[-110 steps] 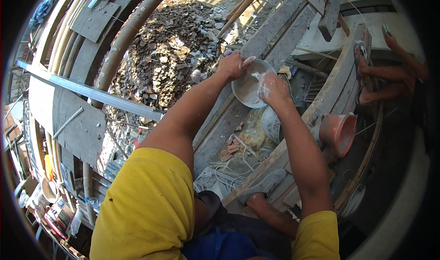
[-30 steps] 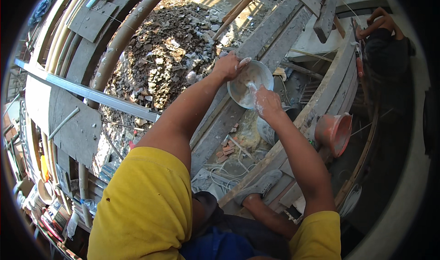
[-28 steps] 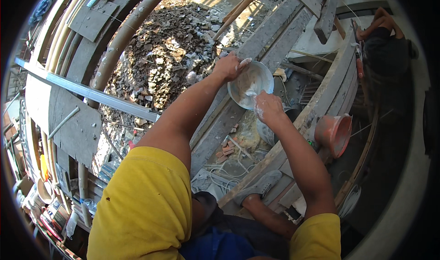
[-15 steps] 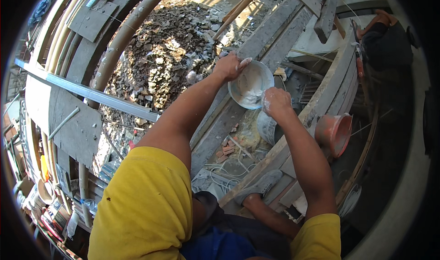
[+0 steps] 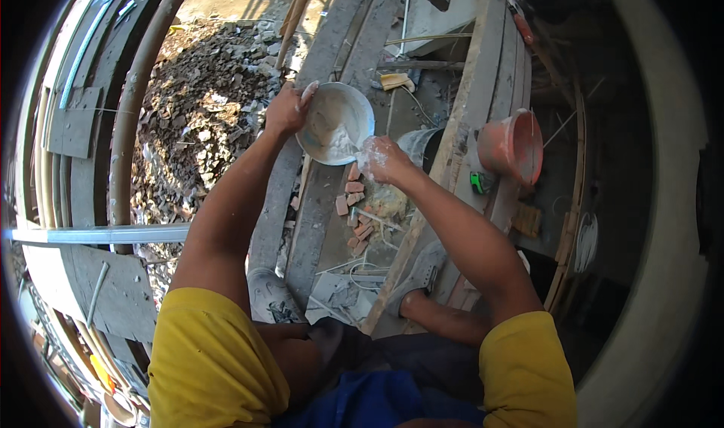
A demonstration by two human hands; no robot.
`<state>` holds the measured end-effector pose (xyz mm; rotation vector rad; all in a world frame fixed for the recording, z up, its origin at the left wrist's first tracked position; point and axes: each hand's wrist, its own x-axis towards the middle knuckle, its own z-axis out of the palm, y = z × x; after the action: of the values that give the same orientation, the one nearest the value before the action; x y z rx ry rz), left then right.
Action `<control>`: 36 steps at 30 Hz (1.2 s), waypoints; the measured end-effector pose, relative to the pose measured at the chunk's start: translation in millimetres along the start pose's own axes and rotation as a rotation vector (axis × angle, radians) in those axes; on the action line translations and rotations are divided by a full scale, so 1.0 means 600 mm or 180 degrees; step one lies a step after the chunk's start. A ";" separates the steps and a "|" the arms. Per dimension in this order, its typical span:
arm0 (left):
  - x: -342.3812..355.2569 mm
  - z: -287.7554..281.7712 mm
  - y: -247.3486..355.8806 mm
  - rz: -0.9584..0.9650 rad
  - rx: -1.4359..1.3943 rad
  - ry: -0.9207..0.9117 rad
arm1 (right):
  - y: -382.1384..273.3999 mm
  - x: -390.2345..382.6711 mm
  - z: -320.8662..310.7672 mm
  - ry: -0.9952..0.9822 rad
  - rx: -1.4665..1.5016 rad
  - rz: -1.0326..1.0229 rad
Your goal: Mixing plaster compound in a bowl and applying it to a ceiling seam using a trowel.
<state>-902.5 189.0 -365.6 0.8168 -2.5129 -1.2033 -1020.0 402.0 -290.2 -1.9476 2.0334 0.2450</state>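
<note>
A round pale bucket with white paste inside is tilted over the planks in front of me. My left hand is closed on its left rim, thumb along the edge and whitened with paste. My right hand, also smeared white, is closed at the lower right rim; whatever its fingers hold is hidden. Just beyond that hand stands a second, grey bucket, partly covered by my wrist. Broken red brick pieces lie below the pale bucket.
An orange bucket leans on its side at right, near a green-and-black tape measure. Long wooden planks run away from me. Rubble is heaped at left, beyond a pole. A metal bar juts in from the left.
The view has turned, so the scene sits further left and lower. Both hands remain at the pale bucket. My left shoe and the tape measure now show.
</note>
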 end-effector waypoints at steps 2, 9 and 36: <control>-0.001 0.001 -0.062 -0.0299 0.0117 0.0254 | -0.033 0.017 -0.018 0.0187 0.1517 0.0756; 0.017 0.021 -0.023 -0.0052 -0.0102 0.0011 | -0.029 -0.040 -0.043 0.0005 0.4270 0.2659; -0.297 -0.302 -0.043 -0.0439 0.0228 0.1072 | 0.023 -0.018 -0.034 -0.1632 0.5671 0.2467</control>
<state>-668.4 163.0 -266.1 1.1232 -2.2655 -0.9260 -1035.7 406.3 -268.5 0.0048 1.3997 -0.6374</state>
